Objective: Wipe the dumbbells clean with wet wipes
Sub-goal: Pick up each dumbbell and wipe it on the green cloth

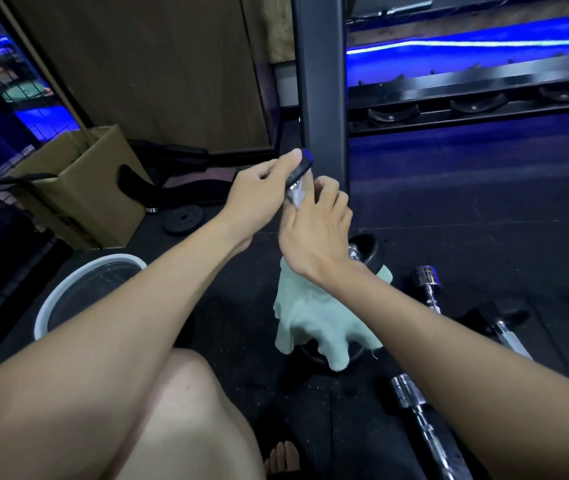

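Our left hand [258, 188] grips the upper black end of a dumbbell [299, 169], and our right hand [314, 230] wraps the pale green cloth [314, 320] around its handle just below. Other dumbbells [430, 289] beside our right hand probably still wait for wiping.

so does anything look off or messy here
Mildly. A pale green cloth lies crumpled over a dumbbell on the floor, and chrome bars lie loose beside it rather than on the rack. Nothing looks spilled or broken. The left hand grips a small dumbbell; the right hand wipes it.
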